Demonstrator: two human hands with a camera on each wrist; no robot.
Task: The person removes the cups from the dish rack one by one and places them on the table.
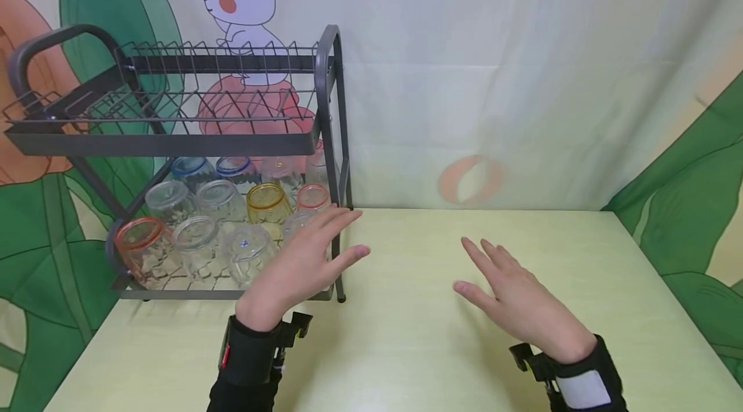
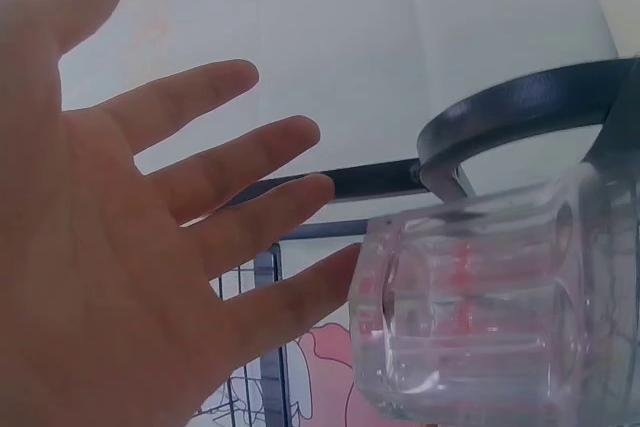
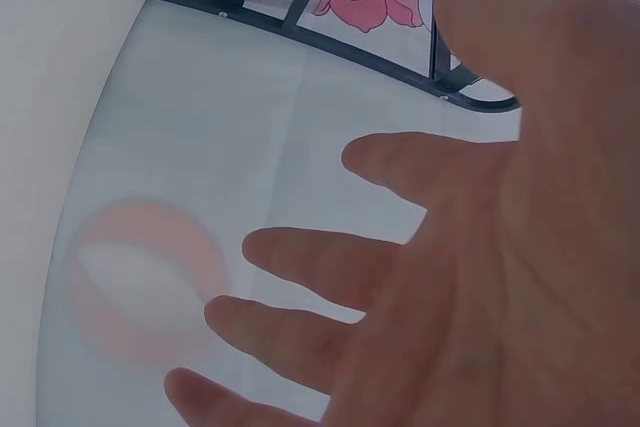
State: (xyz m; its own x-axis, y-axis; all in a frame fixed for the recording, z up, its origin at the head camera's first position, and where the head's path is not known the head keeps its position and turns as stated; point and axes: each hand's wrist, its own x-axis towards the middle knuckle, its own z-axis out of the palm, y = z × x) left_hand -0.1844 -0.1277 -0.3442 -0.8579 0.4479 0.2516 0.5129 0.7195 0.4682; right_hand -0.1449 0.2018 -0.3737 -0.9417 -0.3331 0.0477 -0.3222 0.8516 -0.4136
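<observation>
My left hand [image 1: 302,264] is raised in front of the right end of the rack's lower shelf, fingers straight and spread, holding nothing. In the left wrist view the palm [image 2: 90,277] faces the camera, with a clear glass [image 2: 480,307] close beyond the little finger; whether they touch I cannot tell. Over the table's right part, my right hand [image 1: 525,302] hovers with extended fingers and nothing in it. The right wrist view shows its bare palm [image 3: 480,277]. Several upside-down glasses, among them a clear one [image 1: 249,251] and a yellow one [image 1: 268,206], fill the lower shelf.
A dark two-tier rack [image 1: 168,144] stands at the back left of the pale table [image 1: 406,347]. Its wire upper tier holds nothing visible. A printed curtain [image 1: 435,44] hangs behind.
</observation>
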